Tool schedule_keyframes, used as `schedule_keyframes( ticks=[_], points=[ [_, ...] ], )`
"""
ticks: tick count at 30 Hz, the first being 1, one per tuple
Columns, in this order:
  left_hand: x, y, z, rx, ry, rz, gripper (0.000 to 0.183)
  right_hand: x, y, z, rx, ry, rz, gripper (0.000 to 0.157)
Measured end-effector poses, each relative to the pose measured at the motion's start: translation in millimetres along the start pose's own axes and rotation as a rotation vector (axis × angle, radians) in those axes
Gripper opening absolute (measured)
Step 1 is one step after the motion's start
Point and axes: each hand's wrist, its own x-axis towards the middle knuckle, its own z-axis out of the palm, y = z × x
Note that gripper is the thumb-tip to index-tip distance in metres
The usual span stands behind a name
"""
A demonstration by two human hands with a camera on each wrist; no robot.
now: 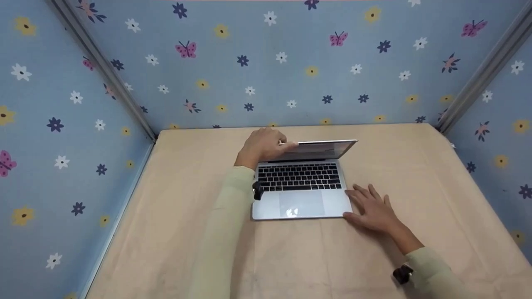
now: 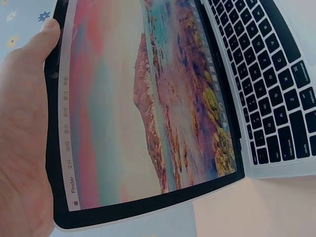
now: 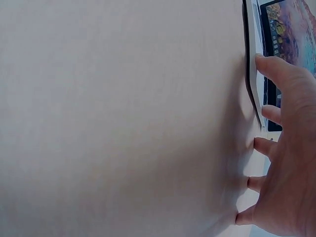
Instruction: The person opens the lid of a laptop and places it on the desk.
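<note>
a laptop [image 1: 301, 182] is sitting near the middle of the frame in the head view, its base [image 1: 302, 191] lying flat on the bench [image 1: 174, 232] and its lid [image 1: 320, 150] standing raised behind. the step in hand seems to be setting the lid's angle, though whether the lid is going up or down i cannot tell. the left hand [image 1: 264, 143], at upper centre, is grasping the lid's top edge toward its left end, the thumb lapping over the dark bezel [image 2: 148, 198]; its other fingers are mostly hiding behind. the right hand [image 1: 372, 211], right of centre, is grasping nothing: its thumb and forefinger are touching the base's near right corner and side, while the other fingers are spreading over the bench. the next move is probably calling for a gentle turn about the hinge [image 1: 309, 160], the right hand steadying the base. lid and base are looking thin, smooth and silvery, with rounded corners; the keyboard [image 1: 299, 176] is showing rows of black, squarish keys, and the trackpad [image 1: 301, 203] is catching a bright reflection. the flat screen [image 2: 143, 108] is displaying a pink and teal coast. the bench's covering is looking like beige cloth, faintly creasing, and the blue panels [image 1: 282, 77] across the top are carrying printed flowers [image 1: 312, 71] and butterflies [image 1: 338, 39].
</note>
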Motion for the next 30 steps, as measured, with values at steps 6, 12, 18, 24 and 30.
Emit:
schedule_keyframes(
  ticks=[6, 12, 18, 24, 30],
  points=[
    [-3.9, 1.2, 5.0, 0.045, 0.055, 0.073, 0.063, -0.8, -0.6, 0.8, -0.006, 0.007, 0.007, 0.083],
    [-12.0, 0.7, 14.1, 0.097, 0.151, 0.189, 0.037, -0.7, -1.0, 1.7, -0.01, 0.012, 0.003, 0.084],
    [-22.7, -5.4, 24.3, 0.148, 0.309, 0.352, 0.031, -1.2, -1.2, 1.9, -0.007, 0.013, 0.001, 0.083],
    [-29.5, -10.2, 34.4, 0.248, 0.507, 0.523, 0.021, -2.5, -0.9, 1.8, 0.008, 0.013, -0.004, 0.083],
    [-29.2, -17.5, 40.5, 0.303, 0.619, 0.647, 0.012, -1.9, -0.3, 1.6, 0.009, 0.019, -0.011, 0.082]
  ],
)
